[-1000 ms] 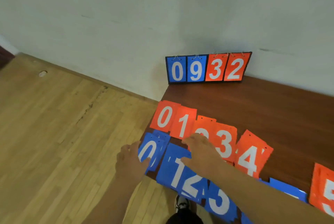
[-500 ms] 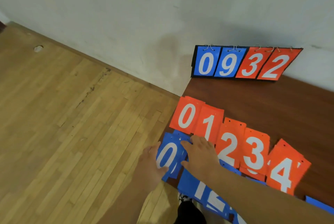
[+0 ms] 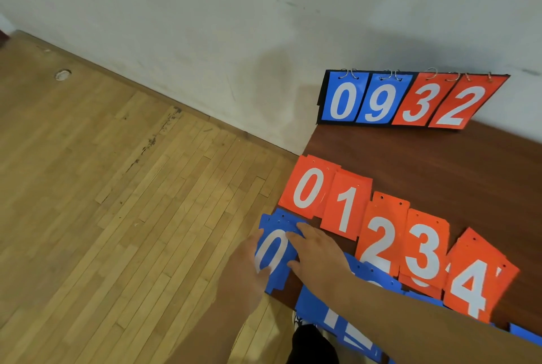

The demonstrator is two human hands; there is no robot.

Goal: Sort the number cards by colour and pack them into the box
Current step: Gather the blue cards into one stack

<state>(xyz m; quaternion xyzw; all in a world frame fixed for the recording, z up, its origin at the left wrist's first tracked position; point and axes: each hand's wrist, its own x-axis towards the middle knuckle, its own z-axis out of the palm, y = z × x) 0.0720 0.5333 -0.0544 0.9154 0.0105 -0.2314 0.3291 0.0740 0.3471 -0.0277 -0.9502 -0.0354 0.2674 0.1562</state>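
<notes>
Two rows on worktop [image 3: 440,158]: orange cards [image 3: 346,205] 0 to 4 behind, blue cards [image 3: 311,305] nearer the person.
Blue 0 stack [image 3: 281,225]: at the worktop's left front corner, overhanging its edge.
Left hand [image 3: 246,269]: pinches the stack's left edge.
Right hand [image 3: 319,258]: flat, fingers straight, resting on the stack.
Scoreboard [image 3: 410,99]: against the wall, showing 0932.

**A:** What are the surfaces like?

**B:** The dark reddish-brown table top [image 3: 440,164] is smooth wood with a soft sheen. The flat orange number cards [image 3: 346,205] and flat blue number cards [image 3: 274,247] look like thin, smooth plastic, faintly glossy.

**A:** And around them?

**B:** The pale wooden strip floor [image 3: 117,187] is scuffed and matt. The white painted wall [image 3: 205,26] is rough, smudged. Shiny silver metal rings [image 3: 350,72] top the black-backed flip scoreboard [image 3: 410,102].
</notes>
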